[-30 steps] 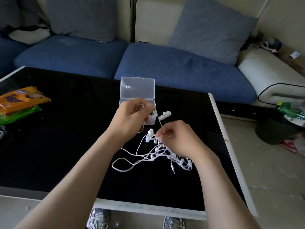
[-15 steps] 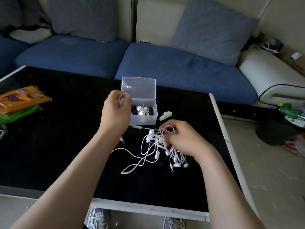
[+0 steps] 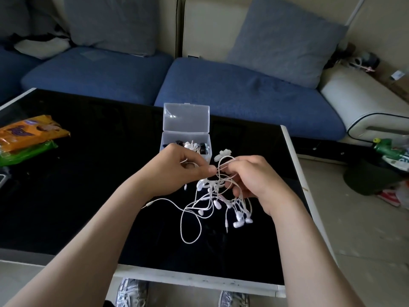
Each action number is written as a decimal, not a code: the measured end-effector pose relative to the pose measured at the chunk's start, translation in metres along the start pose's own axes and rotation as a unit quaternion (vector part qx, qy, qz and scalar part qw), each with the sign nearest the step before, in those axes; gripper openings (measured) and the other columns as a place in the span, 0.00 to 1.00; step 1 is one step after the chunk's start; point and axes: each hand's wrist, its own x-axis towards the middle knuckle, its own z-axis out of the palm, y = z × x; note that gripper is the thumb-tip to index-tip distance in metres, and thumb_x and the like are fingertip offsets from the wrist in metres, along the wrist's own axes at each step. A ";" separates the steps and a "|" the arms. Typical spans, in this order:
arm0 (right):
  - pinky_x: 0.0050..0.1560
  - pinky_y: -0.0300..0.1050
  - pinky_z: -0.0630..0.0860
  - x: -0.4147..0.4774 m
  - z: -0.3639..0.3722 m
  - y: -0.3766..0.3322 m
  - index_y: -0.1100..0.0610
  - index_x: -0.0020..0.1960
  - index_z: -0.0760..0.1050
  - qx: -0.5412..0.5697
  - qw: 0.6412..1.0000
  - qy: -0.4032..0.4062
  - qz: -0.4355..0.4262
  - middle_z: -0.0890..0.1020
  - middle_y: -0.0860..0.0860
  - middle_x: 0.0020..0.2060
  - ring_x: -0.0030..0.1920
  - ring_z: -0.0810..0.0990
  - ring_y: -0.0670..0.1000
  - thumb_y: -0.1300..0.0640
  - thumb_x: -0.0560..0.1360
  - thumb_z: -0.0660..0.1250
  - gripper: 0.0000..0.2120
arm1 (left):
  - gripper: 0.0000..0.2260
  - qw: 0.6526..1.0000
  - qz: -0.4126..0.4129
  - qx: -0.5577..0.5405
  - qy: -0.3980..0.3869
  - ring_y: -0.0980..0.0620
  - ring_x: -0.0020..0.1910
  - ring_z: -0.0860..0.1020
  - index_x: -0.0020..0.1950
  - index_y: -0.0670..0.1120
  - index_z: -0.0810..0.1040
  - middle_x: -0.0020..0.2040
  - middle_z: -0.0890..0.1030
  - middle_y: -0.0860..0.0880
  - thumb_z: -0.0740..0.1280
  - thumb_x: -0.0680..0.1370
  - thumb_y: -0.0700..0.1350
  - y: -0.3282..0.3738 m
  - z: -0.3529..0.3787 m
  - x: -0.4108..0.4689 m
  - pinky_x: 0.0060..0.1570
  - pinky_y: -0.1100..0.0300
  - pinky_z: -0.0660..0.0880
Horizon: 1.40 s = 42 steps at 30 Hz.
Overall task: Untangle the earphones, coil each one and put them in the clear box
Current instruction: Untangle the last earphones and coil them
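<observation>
**Both hands in the white tangle, clear box open just behind**

From the head camera we see the earphones [image 3: 218, 202] as one knot of white cords and buds on the black table [image 3: 88, 185], a little to the five o'clock side of the frame's middle. The upper part of the knot is lifted off the glass. The lower loops and several buds hang or lie below it, towards six o'clock.

Our left hand [image 3: 183, 171] has its fingers curled and pinches a cord between thumb and fingertips at the knot's ten o'clock edge. Our right hand [image 3: 254, 180] is at the knot's two o'clock side. Its fingers are bent round several strands, with loops running over the knuckles.

One cord trails away towards nine o'clock and ends in a jack plug [image 3: 147, 204] lying by the left forearm. A second plug [image 3: 227, 227] hangs at the bottom of the knot.

The clear box [image 3: 185, 136] stands at twelve o'clock from the hands, touching or just behind the left knuckles. Its lid [image 3: 186, 117] is tipped up and back. Inside we make out white cord and some dark pieces, but we cannot tell them apart.

An orange and green packet [image 3: 28, 136] lies at the table's nine o'clock edge. A blue sofa [image 3: 243, 96] with a grey-blue cushion [image 3: 285, 38] fills the twelve o'clock band.
</observation>
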 end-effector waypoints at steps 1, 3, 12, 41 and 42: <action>0.40 0.47 0.77 0.000 0.000 0.000 0.56 0.49 0.85 -0.001 1.000 -0.012 0.002 0.87 0.53 0.35 0.30 0.81 0.50 0.57 0.77 0.68 0.08 | 0.10 1.000 0.004 0.006 0.003 0.53 0.32 0.68 0.41 0.55 0.87 0.32 0.71 0.48 0.76 0.75 0.60 -0.001 0.000 0.001 0.36 0.59 0.66; 0.42 0.47 0.78 -0.002 0.001 -0.001 0.55 0.50 0.85 0.007 0.999 -0.041 0.008 0.88 0.53 0.40 0.33 0.85 0.51 0.57 0.76 0.70 0.06 | 0.08 0.999 0.014 0.040 0.022 0.54 0.31 0.70 0.40 0.56 0.85 0.31 0.75 0.53 0.75 0.77 0.56 -0.004 0.002 0.003 0.36 0.57 0.68; 0.50 0.41 0.80 0.002 0.002 0.005 0.54 0.54 0.87 0.015 0.998 -0.047 -0.032 0.90 0.49 0.48 0.49 0.90 0.49 0.51 0.84 0.69 0.10 | 0.10 0.993 -0.013 0.072 0.094 0.61 0.33 0.77 0.48 0.49 0.76 0.38 0.85 0.54 0.62 0.87 0.50 -0.011 0.007 0.010 0.37 0.65 0.70; 0.61 0.56 0.66 0.004 0.003 0.018 0.53 0.46 0.81 -0.415 0.833 0.364 0.031 0.72 0.60 0.60 0.61 0.70 0.64 0.47 0.81 0.70 0.10 | 0.18 0.894 -0.196 0.232 0.329 0.33 0.48 0.75 0.61 0.40 0.75 0.57 0.74 0.38 0.56 0.88 0.53 -0.018 0.005 0.005 0.45 0.47 0.66; 0.61 0.56 0.65 0.002 0.003 0.019 0.54 0.40 0.75 -0.436 0.825 0.355 0.054 0.71 0.60 0.60 0.62 0.68 0.64 0.50 0.80 0.71 0.13 | 0.19 0.893 -0.203 0.234 0.326 0.31 0.51 0.77 0.62 0.40 0.75 0.59 0.75 0.37 0.55 0.88 0.54 -0.018 0.006 0.004 0.45 0.47 0.66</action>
